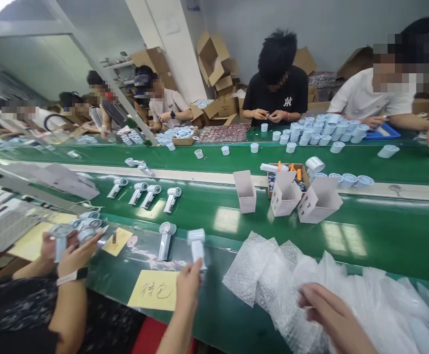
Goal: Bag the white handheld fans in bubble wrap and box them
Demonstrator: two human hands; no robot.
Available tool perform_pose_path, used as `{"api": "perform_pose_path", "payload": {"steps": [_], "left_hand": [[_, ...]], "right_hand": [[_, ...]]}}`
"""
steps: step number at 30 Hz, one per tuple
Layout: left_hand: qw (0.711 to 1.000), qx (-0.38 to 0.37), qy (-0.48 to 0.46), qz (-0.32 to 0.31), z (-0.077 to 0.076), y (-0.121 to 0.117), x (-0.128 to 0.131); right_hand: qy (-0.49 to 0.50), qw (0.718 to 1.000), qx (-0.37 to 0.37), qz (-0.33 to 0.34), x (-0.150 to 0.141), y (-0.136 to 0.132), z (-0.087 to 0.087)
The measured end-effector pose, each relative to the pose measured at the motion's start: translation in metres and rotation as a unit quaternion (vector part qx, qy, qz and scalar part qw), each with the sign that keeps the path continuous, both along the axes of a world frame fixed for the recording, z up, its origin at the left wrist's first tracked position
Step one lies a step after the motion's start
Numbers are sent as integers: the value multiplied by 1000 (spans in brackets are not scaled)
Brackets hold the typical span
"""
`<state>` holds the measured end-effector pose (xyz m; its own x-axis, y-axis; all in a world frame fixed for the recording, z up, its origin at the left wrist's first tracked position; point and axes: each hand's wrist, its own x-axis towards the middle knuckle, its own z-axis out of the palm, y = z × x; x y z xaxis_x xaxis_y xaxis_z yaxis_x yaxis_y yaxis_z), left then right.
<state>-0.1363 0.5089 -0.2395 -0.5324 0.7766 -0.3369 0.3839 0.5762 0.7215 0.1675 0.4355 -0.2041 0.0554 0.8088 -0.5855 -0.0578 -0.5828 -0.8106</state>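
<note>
My left hand [188,282] is closed on the lower end of a light blue handheld fan [197,241], its round head pointing up, above the green table. Just left of it another handheld fan [166,240] lies on the tabletop. A yellow paper with handwriting [153,290] is beside my left wrist. My right hand [323,309] is over a row of bubble wrap bags [273,275], fingers stretched out and slightly blurred, with a gap between thumb and fingers. Whether its fingertips touch the plastic I cannot tell.
Several fans [151,195] lie on the green conveyor [207,196]. White boxes [284,196] stand there, open at the top. At left, a co-worker's hands [72,250] hold fan parts. Across the line, people sit behind stacked blue cylindrical parts [325,130].
</note>
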Motion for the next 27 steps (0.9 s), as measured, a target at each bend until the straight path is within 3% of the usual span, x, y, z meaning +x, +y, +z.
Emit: {"api": "perform_pose_path", "payload": {"steps": [2,4,5,8,12,16,19,22,25,27], "left_hand": [[994,7,-95,-46,0,-23,52],[961,-20,-255,-109,-5,-31,100],[956,-37,-258,-137,-8,-27,119],[981,-43,-144,-121,-23,18,154],[990,-79,-20,-115,-47,83,174],[977,-103,44,-179,-53,84,182],[966,-75,51,-242,-33,64,175],[948,-13,21,-318,5,35,161],[891,24,-118,-437,44,1,148],[868,0,-224,-443,63,-18,143]], "right_hand": [[184,978,-72,-68,-33,24,-3],[277,952,-60,-120,-48,42,-12],[286,945,-46,-150,-48,48,-16],[235,943,-38,-233,-22,51,-21],[211,954,-24,-213,23,30,-3],[205,972,-36,-112,30,-4,14],[213,977,-17,7,19,-24,13],[250,968,-12,10,15,-33,12],[331,944,-16,0,21,-34,23],[355,934,-17,41,28,-34,34]]}}
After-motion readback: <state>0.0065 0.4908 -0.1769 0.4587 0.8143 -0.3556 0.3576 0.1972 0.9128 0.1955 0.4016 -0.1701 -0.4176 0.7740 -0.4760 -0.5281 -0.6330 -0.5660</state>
